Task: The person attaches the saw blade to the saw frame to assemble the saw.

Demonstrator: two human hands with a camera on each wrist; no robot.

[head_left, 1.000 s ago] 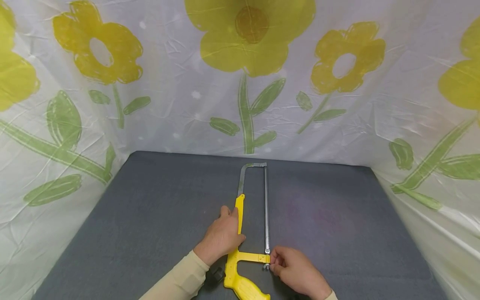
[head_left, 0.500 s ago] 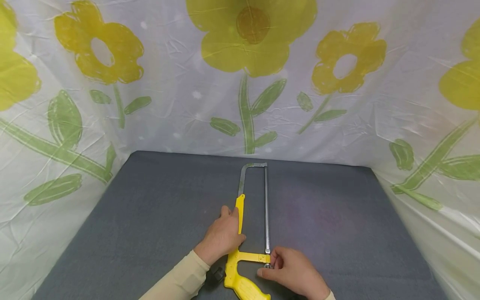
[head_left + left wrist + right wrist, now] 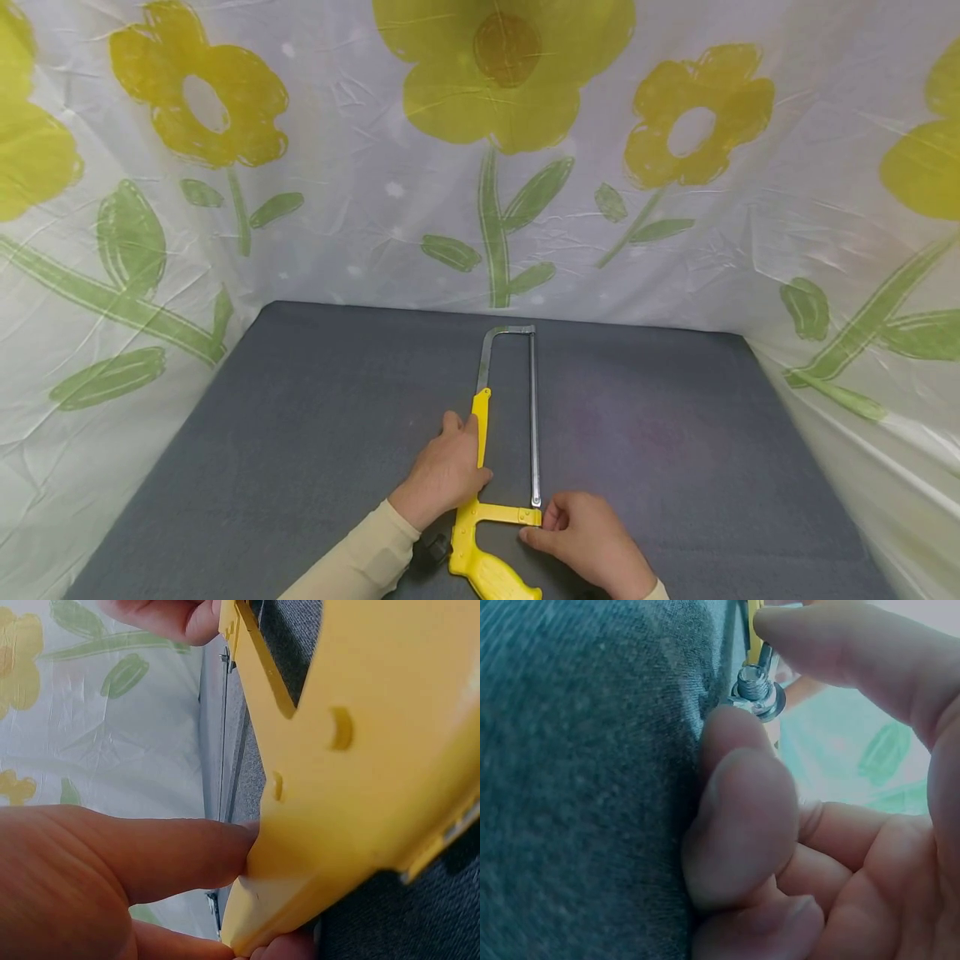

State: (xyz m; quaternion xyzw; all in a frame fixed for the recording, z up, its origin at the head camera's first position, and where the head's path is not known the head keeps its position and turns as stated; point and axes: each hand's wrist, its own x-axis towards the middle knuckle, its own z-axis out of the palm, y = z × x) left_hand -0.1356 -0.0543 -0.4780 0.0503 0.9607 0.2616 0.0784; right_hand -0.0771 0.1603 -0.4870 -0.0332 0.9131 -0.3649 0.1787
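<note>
A hacksaw with a yellow grip and a steel front bow lies on the table, pointing away from me. Its thin blade runs along the right side. My left hand grips the yellow frame about midway, thumb on the inner side. At the near end of the blade, my right hand has thumb and curled forefinger at the wing nut. A threaded bolt end sticks out of that nut in the right wrist view. From the head, the fingers hide the nut.
A dark grey cloth-covered table lies under the saw. White curtain with yellow flowers hangs behind it and at both sides. Some small black object shows beside the left wrist.
The right thumb has swung left across the wing nut, then drawn slightly up, covering the nut from the head view. My left hand and the hacksaw stay put.
</note>
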